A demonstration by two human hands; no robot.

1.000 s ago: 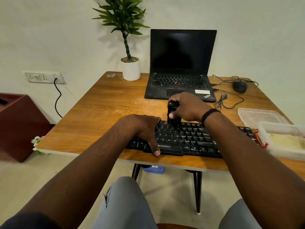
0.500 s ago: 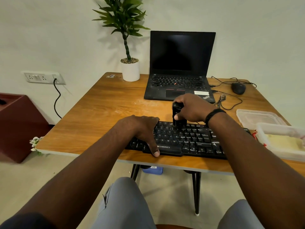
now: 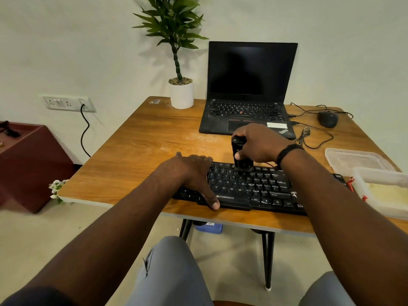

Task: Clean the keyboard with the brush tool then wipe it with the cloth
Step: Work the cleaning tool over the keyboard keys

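Your right hand [image 3: 258, 144] grips the brush [image 3: 240, 154] upright, bristles down on the keyboard's [image 3: 254, 186] far key row, mid-length. The keyboard lies lengthwise along the counter's [image 3: 136, 146] near edge. Your left hand [image 3: 189, 173] lies spread flat, pinning its left end. Unbrushed keys likely run rightward, so sweep along that axis.

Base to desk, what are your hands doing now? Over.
Right hand grips brush tool, upright on keyboard top rows. Left hand flat, steadying its left end. Nothing in the way.
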